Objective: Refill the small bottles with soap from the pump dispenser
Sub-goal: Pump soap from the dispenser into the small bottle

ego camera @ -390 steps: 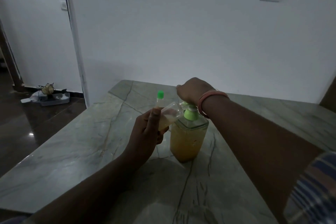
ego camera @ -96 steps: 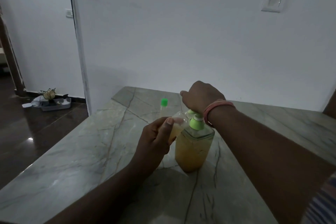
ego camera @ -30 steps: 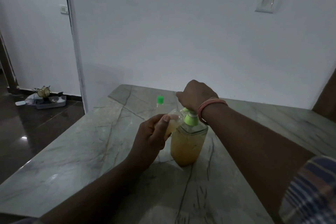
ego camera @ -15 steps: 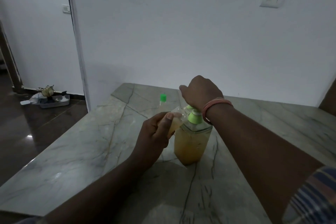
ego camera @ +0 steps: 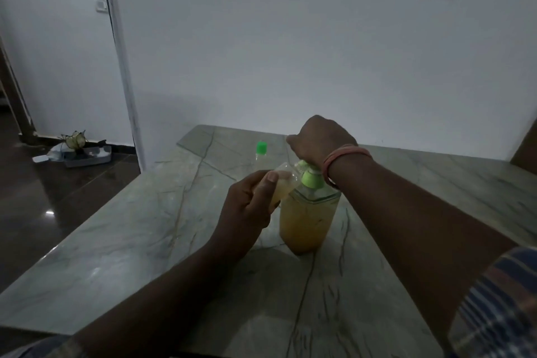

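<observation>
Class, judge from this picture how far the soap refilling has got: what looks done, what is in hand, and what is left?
Done: the green-capped bottle stands closed on the table; its fill level cannot be told.
In hand: the left hand holds a small bottle, partly filled, tilted at the spout, while the right hand sits on the pump dispenser.
Left: topping it up and capping it; no cap shows.
</observation>
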Demonstrator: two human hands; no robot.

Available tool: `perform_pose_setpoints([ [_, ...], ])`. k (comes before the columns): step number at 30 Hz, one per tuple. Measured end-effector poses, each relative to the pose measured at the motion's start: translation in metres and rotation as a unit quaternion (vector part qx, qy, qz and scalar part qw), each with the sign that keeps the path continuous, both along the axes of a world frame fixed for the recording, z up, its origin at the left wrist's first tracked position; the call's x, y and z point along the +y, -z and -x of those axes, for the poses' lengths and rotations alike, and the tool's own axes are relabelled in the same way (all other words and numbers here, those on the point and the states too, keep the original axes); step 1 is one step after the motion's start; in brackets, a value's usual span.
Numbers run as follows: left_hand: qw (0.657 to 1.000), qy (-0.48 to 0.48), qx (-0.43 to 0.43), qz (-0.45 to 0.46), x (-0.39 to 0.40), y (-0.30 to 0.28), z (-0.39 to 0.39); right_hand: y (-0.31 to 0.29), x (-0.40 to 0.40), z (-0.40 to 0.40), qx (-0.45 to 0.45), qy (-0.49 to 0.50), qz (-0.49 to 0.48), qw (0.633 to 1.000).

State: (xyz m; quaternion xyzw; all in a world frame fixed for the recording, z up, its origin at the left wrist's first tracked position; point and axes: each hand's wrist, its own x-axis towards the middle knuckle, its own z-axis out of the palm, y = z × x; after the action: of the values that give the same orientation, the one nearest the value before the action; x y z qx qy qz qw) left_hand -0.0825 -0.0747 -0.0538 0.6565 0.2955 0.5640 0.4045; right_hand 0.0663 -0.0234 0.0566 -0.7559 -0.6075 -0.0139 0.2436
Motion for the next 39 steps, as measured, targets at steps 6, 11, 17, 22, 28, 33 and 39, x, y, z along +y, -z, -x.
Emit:
perform_pose_setpoints([
  [6,1.0,-0.004,-0.002,0.001,-0.0024,-0.0022,0.0002,-0.0066,0.0038,0.0031,-0.014,-0.005,-0.011,1.0],
  [11,1.0,-0.008,0.005,0.003,0.0006,0.0005,-0.0007,0.0018,0.0028,-0.0007,0.039,0.003,0.004,0.999],
  [17,1.0,-0.004,-0.001,0.001,0.001,-0.0005,-0.0016,-0.0055,0.0015,0.0045,-0.004,-0.008,-0.001,1.0],
  [22,1.0,-0.004,-0.003,-0.002,0.001,0.0002,-0.0015,-0.0012,-0.0022,0.0008,0.027,0.008,-0.009,1.0],
  [28,1.0,-0.003,0.001,0.005,0.0003,-0.0008,-0.0018,-0.0066,-0.0002,0.0023,0.0,-0.013,-0.015,1.0],
  [33,1.0,-0.002,-0.002,0.003,0.0007,-0.0001,-0.0004,0.0013,0.0009,0.0001,0.027,-0.004,-0.012,1.0],
  [39,1.0,0.003,-0.002,0.003,-0.0004,-0.0025,-0.0006,-0.0076,0.0003,0.0044,-0.049,-0.015,-0.006,0.999],
])
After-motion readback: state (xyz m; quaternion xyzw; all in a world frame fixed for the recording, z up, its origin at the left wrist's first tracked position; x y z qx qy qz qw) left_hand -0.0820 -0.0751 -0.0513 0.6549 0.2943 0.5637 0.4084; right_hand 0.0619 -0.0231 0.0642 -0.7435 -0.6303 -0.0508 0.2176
